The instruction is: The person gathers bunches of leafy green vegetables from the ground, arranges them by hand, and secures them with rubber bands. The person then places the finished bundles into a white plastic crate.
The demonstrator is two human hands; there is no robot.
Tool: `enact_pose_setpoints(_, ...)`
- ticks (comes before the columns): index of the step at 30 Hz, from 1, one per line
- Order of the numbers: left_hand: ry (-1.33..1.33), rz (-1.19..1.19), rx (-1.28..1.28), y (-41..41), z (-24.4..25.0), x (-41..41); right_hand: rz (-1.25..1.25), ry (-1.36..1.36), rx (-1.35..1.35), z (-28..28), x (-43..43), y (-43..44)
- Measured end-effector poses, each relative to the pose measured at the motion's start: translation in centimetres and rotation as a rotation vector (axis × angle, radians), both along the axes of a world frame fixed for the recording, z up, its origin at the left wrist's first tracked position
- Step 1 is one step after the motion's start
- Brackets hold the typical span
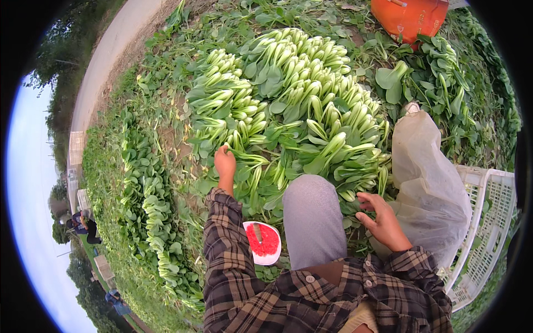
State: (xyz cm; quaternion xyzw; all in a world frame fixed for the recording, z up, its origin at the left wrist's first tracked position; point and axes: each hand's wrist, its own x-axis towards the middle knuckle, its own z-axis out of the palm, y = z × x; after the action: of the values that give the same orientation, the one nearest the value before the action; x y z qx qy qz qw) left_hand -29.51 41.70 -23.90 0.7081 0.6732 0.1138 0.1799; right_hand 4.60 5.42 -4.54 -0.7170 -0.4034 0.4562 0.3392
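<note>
My left hand (225, 163) is at the near left edge of a pile of cut bok choy (237, 100). Its fingertips meet the leaves, and whether they pinch a stalk is hidden. Fingers apart and holding nothing, my right hand (384, 222) hovers by the near right end of a larger bok choy pile (329, 79). Loose heads of bok choy (254, 162) lie between the piles, in front of my knee (314, 220). Below my left hand, a white bowl (272, 260) holds small red pieces and a tool with a brownish handle (257, 233).
Translucent plastic sheeting (424, 166) covers my other leg, beside a white slatted crate (491, 233). An orange bag (410, 18) stands at the far right. Rows of laid greens (154, 216) run left. Two people (85, 224) and more crates (104, 266) are farther off by a path (108, 54).
</note>
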Motion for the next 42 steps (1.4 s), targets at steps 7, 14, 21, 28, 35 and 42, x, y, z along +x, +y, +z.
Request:
enact_pose_setpoints(7,0.118,0.063,-0.085,2.2,-2.4,0.4,0.005,-0.070,-0.121,-1.3,-0.4,1.3)
enact_pose_setpoints(14,0.180,-0.197,0.171,2.5,-1.6,1.3,0.054,-0.070,-0.203,-1.6,-0.6,2.8)
enact_pose_setpoints(21,0.214,-0.222,0.090,3.2,-1.7,1.9,0.066,-0.054,-0.209,-1.3,-0.7,3.3)
enact_pose_setpoints(28,0.109,-0.384,0.221,2.6,-1.8,1.8,0.089,-0.054,-0.217,-1.5,-0.6,3.2)
enact_pose_setpoints(35,0.136,-0.484,0.250,1.9,-2.2,1.4,0.089,-0.053,-0.208,-0.6,-0.5,3.8)
enact_pose_setpoints(42,-0.097,-0.294,-0.012,2.0,-2.8,1.9,0.104,-0.017,-0.148,-1.0,-0.4,2.4)
